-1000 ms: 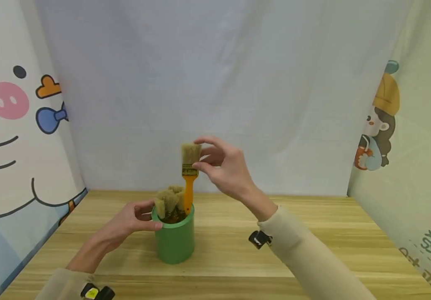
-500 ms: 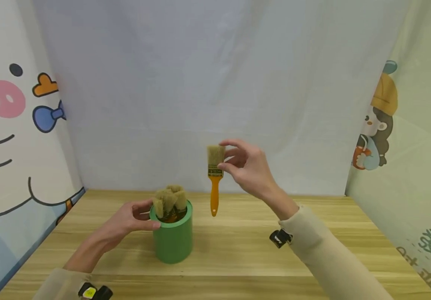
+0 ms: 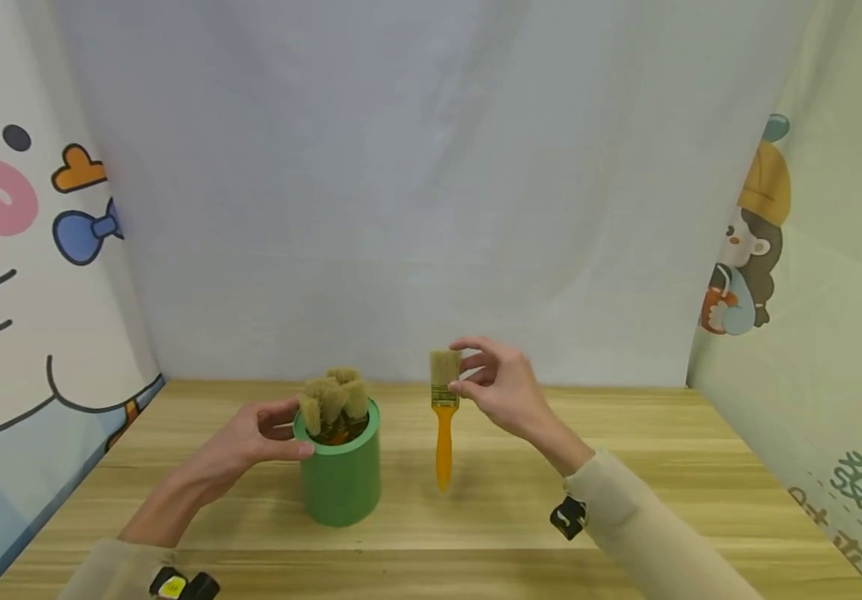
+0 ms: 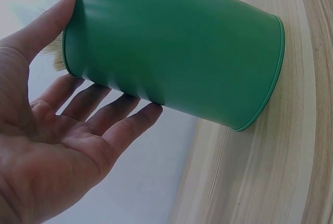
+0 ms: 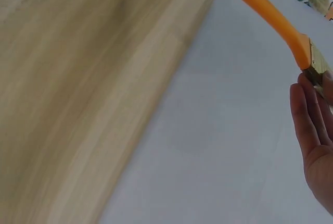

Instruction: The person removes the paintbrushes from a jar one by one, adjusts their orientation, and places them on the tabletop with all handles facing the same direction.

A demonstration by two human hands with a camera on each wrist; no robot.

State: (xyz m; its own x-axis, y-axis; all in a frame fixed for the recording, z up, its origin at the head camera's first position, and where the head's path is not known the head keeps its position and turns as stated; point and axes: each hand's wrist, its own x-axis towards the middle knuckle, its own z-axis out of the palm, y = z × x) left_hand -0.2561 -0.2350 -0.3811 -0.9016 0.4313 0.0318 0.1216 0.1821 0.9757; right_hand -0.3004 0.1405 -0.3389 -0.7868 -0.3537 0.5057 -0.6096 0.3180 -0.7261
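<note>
A paintbrush (image 3: 443, 442) with an orange handle hangs upright, bristles up, right of the green cylindrical pot (image 3: 341, 487). My right hand (image 3: 504, 390) pinches it between thumb and fingers by the bristles and metal band. In the right wrist view the orange handle (image 5: 265, 10) slants across the upper right. Several bristle heads (image 3: 333, 400) poke out of the pot. My left hand (image 3: 254, 433) holds the pot from its left side, thumb at the rim and fingers behind; in the left wrist view the fingertips (image 4: 151, 110) touch its wall.
The pot stands on a wood-grain table (image 3: 566, 467). A pale cloth backdrop (image 3: 431, 183) rises behind the table, with cartoon-printed sheets at the left (image 3: 18, 350) and right (image 3: 836, 333).
The right hand has lifted the paintbrush out of the pot, carried it to the right, then lowered it toward the table. The left hand stays at the pot.
</note>
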